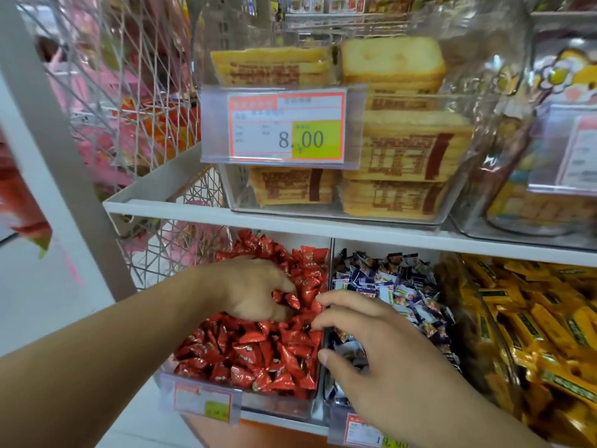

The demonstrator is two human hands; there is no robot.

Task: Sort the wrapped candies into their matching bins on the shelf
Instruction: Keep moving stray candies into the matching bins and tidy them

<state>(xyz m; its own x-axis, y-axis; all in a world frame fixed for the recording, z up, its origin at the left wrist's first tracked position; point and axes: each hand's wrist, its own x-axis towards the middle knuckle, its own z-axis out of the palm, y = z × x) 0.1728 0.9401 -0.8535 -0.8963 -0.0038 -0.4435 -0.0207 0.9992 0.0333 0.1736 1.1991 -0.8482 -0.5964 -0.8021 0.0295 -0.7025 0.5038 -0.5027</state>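
Hands (258, 287) — two, candy bins (281, 407) — three, red, blue-white, yellow

A red-bordered price tag (286, 126) clipped to the front of the clear upper bin (336, 211) of stacked toast packs reads "8.00" on a yellow-green patch. Its smaller print, the packs' lettering and the lower bins' tags are too blurred to read.

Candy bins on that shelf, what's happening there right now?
A person is sorting sweets on the lower shelf. The left hand digs into the red candies, fingers curled among the wrappers. The right hand reaches over the blue-and-white candies beside them, fingers spread. Yellow bars fill the next bin.
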